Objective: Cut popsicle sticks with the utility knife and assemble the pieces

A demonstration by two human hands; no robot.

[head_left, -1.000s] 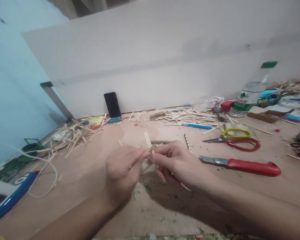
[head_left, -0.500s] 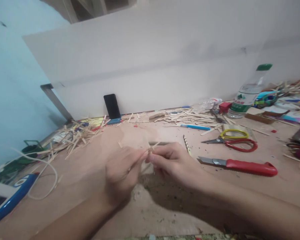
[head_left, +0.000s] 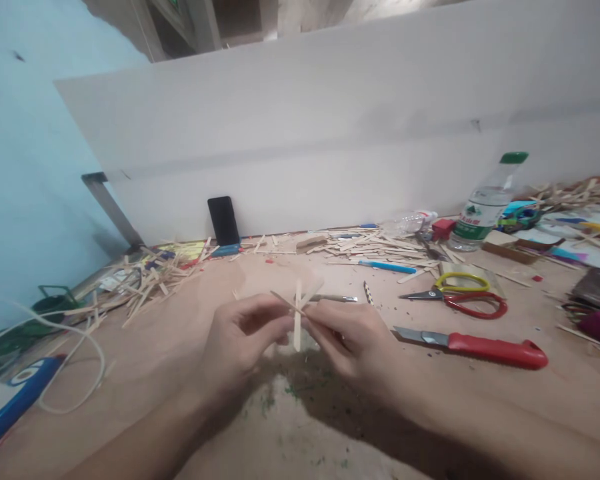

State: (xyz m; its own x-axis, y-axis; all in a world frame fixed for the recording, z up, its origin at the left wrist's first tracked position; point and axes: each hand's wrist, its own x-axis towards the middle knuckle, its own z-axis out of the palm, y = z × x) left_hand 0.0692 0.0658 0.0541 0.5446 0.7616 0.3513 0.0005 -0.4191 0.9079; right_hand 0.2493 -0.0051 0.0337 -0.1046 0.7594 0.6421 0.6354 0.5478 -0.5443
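Several crossed wooden craft sticks (head_left: 298,333) are held up between my two hands, one roughly upright and others slanting across it. My right hand (head_left: 357,340) is closed, its thumb and forefinger pinching the sticks near where they cross. From the other side my left hand (head_left: 245,333) is curled, its thumb and fingertips closed at the edge of the sticks. How the sticks are joined cannot be made out. Behind them on the table lies a thin metal tool (head_left: 337,298). A short dotted stick (head_left: 368,293) is just beyond my right hand.
To the right lie a red-handled knife (head_left: 495,348) and scissors (head_left: 463,293). Farther back are a blue pen-like tool (head_left: 387,267), a pile of sticks (head_left: 375,248) and a bottle (head_left: 485,210). A phone (head_left: 223,221) leans on the board. More sticks (head_left: 147,283) and a white cable (head_left: 97,353) are left.
My hands have drawn slightly apart, and the crossed sticks between them show more clearly, with one standing upright. The view has shifted a little, so the surroundings sit lower.
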